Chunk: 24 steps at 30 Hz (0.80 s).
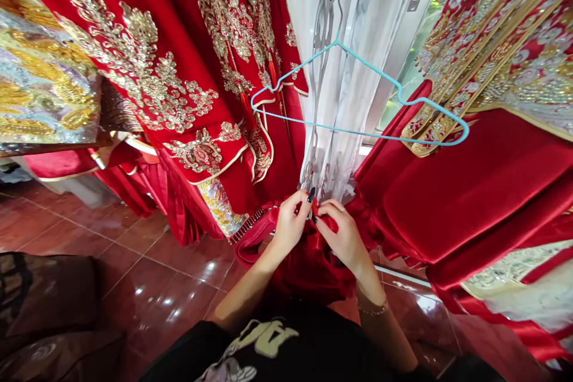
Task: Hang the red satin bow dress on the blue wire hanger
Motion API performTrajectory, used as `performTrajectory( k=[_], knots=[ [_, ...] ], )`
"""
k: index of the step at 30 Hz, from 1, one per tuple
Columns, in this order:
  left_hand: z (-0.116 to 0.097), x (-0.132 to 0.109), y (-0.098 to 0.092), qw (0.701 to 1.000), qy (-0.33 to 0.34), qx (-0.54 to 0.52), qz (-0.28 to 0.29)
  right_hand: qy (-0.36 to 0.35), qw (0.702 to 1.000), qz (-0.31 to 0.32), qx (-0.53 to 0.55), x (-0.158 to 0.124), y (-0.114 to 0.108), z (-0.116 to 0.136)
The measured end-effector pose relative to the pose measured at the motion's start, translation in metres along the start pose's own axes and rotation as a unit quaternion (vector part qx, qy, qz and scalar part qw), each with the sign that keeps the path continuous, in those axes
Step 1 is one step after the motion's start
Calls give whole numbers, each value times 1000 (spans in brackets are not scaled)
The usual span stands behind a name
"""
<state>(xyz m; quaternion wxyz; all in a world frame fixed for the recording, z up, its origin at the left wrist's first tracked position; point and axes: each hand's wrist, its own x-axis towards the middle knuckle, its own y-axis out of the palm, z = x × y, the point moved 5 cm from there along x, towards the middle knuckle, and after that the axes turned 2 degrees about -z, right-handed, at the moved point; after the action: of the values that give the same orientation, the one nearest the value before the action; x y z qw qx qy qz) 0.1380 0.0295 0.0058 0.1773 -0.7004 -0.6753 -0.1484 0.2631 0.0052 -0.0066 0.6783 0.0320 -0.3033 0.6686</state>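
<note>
A red cloth gown with silver-gold sequin embroidery (147, 59) is hanging on the left, and a glossy red satin and gold-beaded garment (470, 191) is filling the right, both probably suspended so their long fabric is falling without creasing. A white sheer curtain (389, 0) is dropping between them, beside the window. Below, a dark red soft-fabric garment (304, 268) is bunching in front of the person's body, under both hands, apparently gathered close for fine finger work. A light-blue thin-wire hanger (333, 128) is hanging bare above it; whether its hook is resting on a support is hard to tell. The left hand (290, 221) is closing thumb and forefinger in a pinch; the right hand (342, 233) is curving loosely, thumb and fingertips nearly meeting. Between them a tiny red bit is showing, too small to identify.
</note>
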Motion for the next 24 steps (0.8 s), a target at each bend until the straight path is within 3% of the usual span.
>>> performTrajectory(
  k=[3,10,17,20,24],
  knots=[
    [0,-2,-2,1000,1,7,-4,7,997,70,11,-2,5,-3],
    [0,-4,2,1000,-1,18,6,5,999,45,-4,-3,-5,-5],
    [12,-10,3,998,-28,48,7,78,993,67,60,-7,-2,-18],
    [11,-11,1,998,-20,59,7,46,996,82,-11,-12,-2,-20],
    [7,-14,-3,997,-13,81,6,4,992,11,-124,-24,-5,-16]
  ],
)
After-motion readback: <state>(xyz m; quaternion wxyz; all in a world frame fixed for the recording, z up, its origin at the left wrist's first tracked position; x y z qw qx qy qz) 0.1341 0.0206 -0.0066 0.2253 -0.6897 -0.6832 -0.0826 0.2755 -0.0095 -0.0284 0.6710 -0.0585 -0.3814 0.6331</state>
